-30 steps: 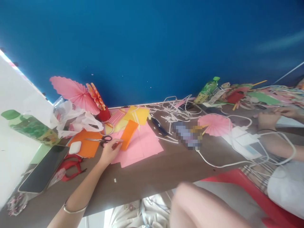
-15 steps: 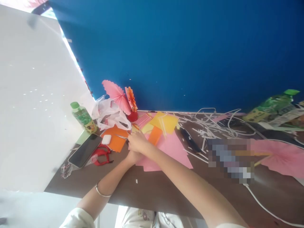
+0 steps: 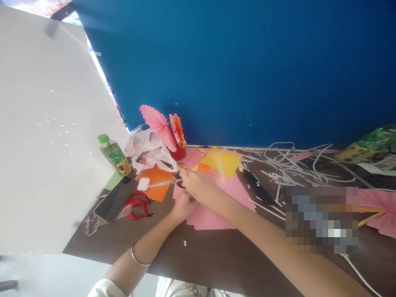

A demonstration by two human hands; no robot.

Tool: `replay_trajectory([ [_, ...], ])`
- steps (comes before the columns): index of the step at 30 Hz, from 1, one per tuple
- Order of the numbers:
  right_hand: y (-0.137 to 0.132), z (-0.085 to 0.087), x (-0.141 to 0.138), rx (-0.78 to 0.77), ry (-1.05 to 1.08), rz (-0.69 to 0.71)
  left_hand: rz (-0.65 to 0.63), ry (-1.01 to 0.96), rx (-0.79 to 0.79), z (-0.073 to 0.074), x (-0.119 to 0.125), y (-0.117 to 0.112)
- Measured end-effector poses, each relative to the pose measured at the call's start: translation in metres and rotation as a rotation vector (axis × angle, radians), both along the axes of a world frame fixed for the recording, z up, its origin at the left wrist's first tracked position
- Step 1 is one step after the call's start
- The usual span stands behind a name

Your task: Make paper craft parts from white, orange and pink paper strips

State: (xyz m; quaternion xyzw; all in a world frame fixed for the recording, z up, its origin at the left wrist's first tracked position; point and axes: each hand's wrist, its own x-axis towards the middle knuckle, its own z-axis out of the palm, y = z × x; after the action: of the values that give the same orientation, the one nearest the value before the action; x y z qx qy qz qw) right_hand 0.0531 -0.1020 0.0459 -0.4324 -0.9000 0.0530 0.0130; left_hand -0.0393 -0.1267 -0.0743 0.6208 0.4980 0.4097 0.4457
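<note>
My right hand is closed around the dark handles of a pair of scissors. Their metal blades point left across the orange paper and reach close to a white earphone case. Just below, my left hand has its fingers curled in over the pink paper sheets; whatever they hold is hidden. Left of the hands are the orange paper, red pliers-like tool handles and a phone. Yellow paper lies behind my right hand.
A green-capped bottle and a white plastic bag stand at the back left, beside folded paper fans. Tangled white cords and strips, a black cutter-like object and a pink fan lie to the right.
My right hand has moved right with the scissors, whose blades now show more fully. My left hand has come out from beneath it, lower and nearer to me. The view has shifted slightly.
</note>
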Motion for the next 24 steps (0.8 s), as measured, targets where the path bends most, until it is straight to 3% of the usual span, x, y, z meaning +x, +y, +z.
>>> replay_trajectory([
  [2,-0.009,-0.001,0.039,-0.018,0.454,-0.188,0.064,-0.054,0.036,0.002,-0.001,0.001],
  [4,-0.017,-0.017,0.071,-0.095,0.790,-0.379,0.158,-0.116,0.066,0.002,0.000,0.003],
  [8,-0.030,-0.069,0.099,-0.303,1.071,-0.530,0.287,-0.188,0.079,0.003,0.007,0.007],
  [10,-0.033,-0.085,0.101,-0.410,1.099,-0.502,0.320,-0.226,0.088,0.004,0.013,0.010],
  [13,-0.035,-0.090,0.104,-0.491,1.077,-0.434,0.322,-0.258,0.121,0.005,0.023,0.018],
  [19,-0.036,-0.086,0.113,-0.240,0.621,-0.469,0.419,-0.395,0.099,0.008,0.042,0.040],
  [24,-0.034,-0.087,0.114,-0.236,0.529,-0.477,0.348,-0.451,0.043,0.015,0.050,0.039],
])
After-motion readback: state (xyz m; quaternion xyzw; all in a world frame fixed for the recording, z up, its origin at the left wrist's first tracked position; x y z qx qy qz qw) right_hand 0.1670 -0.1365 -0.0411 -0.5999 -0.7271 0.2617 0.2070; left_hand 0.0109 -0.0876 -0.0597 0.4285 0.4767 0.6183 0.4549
